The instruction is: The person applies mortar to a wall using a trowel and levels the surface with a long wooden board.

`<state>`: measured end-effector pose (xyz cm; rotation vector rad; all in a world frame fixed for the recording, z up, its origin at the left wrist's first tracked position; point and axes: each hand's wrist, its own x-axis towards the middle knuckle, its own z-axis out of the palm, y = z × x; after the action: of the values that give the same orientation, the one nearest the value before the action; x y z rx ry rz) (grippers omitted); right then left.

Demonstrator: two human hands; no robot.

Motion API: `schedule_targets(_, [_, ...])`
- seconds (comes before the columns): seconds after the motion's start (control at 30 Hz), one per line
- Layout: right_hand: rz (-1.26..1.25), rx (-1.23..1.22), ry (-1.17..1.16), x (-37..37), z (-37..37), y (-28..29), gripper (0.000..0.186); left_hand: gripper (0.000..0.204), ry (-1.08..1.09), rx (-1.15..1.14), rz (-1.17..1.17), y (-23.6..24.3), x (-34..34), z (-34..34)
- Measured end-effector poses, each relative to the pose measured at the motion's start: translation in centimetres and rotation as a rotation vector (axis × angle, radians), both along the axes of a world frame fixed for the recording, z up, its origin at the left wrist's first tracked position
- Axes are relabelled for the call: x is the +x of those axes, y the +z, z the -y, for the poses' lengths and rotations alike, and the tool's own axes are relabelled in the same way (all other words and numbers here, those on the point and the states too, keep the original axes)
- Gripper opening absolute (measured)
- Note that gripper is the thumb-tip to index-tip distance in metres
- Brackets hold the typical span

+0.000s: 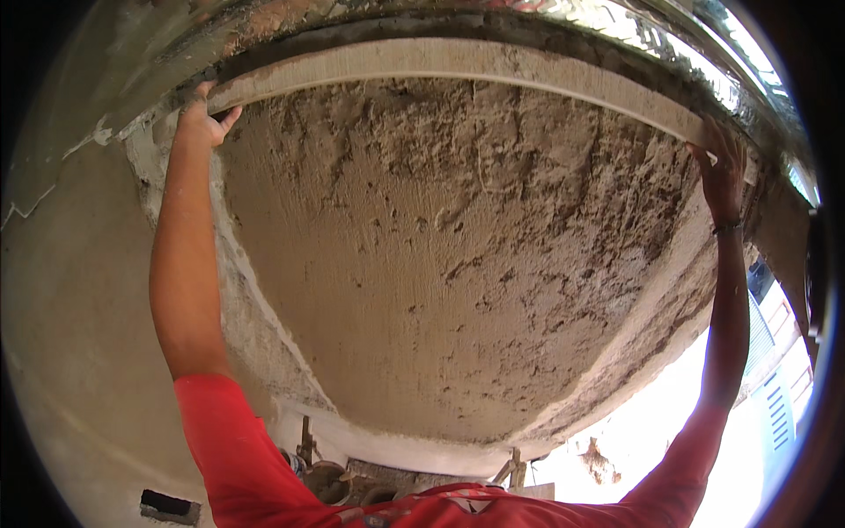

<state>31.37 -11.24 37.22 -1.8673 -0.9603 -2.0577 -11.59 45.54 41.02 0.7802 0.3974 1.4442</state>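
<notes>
My left hand (204,119) grips the left end of a long pale straightedge board (440,57) near the top of the view, thumb apart below it and fingertips partly hidden. My right hand (720,163) holds the board's right end, its fingers curled around it, with a dark band on the wrist. The board lies across the upper edge of a plastered panel (440,246), whose wet-looking grey-brown surface is smoother at the left and rough and pitted toward the top and right. It appears curved through the fisheye lens.
A smooth grey wall (79,308) flanks the panel on the left, with a dark rectangular opening (167,504) low in it. Buckets (326,484) and wooden supports (515,466) show at the bottom edge. Bright daylight and a pale louvred structure (775,414) are at the lower right.
</notes>
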Motion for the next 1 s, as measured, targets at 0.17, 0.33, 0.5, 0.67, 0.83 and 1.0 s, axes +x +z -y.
schedule_targets(0.17, [0.073,-0.019,0.057,-3.5,1.0,-2.8,0.049,0.039,-0.072,-0.041,0.126,-2.4,-1.4,-1.0])
schedule_targets(0.33, [-0.051,-0.046,0.170,-8.0,2.4,-11.2,0.051,0.041,-0.020,-0.081,0.148,-8.0,-5.3,3.3])
schedule_targets(0.5, [-0.336,-0.186,0.334,-11.4,4.2,-24.7,0.059,0.038,0.079,-0.249,0.162,-18.5,-9.4,2.6])
schedule_targets(0.67, [-0.797,-0.305,0.362,-14.6,2.8,-35.4,0.062,0.035,0.138,-0.215,0.130,-28.1,-12.9,5.0])
schedule_targets(0.83, [-0.999,-0.516,0.479,-16.4,-0.2,-44.0,0.060,0.033,0.203,-0.150,0.063,-33.4,-18.4,7.7])
schedule_targets(1.0, [-1.171,-0.910,0.561,-18.9,-3.9,-49.5,0.057,0.032,0.352,-0.130,-0.037,-34.0,-23.7,14.0])
